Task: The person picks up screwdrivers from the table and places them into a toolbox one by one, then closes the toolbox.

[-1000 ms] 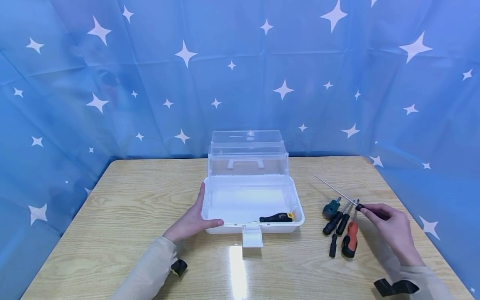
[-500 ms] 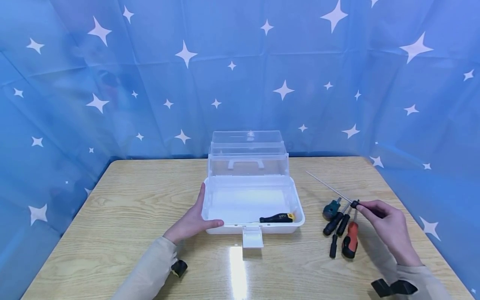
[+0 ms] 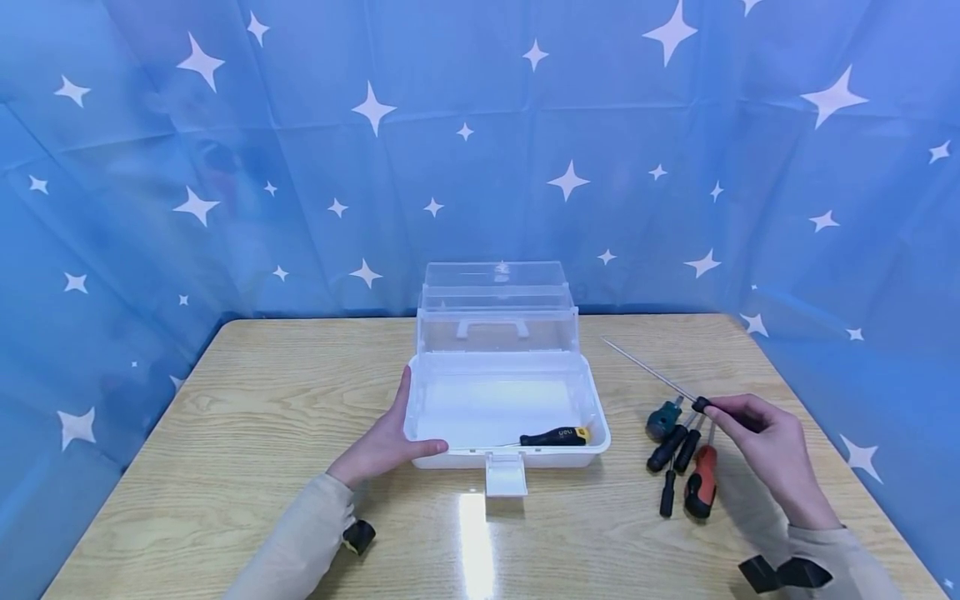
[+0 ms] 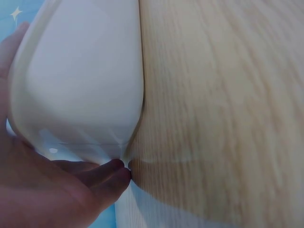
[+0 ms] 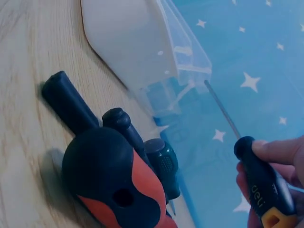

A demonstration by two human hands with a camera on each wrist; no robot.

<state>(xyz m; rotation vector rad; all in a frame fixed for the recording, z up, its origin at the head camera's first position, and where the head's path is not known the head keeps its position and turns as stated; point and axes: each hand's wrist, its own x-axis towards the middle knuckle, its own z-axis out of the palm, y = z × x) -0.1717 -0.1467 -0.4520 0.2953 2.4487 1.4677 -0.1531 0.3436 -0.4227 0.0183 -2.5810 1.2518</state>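
One long screwdriver, gripped by the right hand near the other screwdrivers, has shifted left, its tip closer to the white box but outside it; the left hand still holds the box.

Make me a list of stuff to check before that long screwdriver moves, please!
1. Lid open: ok, it stands up at the back.
2. Left hand on the box: ok, it rests against the front left corner.
3. Right hand holding the long screwdriver: ok, fingers are round its handle.
4. Long screwdriver over the box: not ok, it's off to the right.
5. Inside screwdriver out of the middle: ok, it's along the front.
6. Tip's exact shape: cannot tell, too small.
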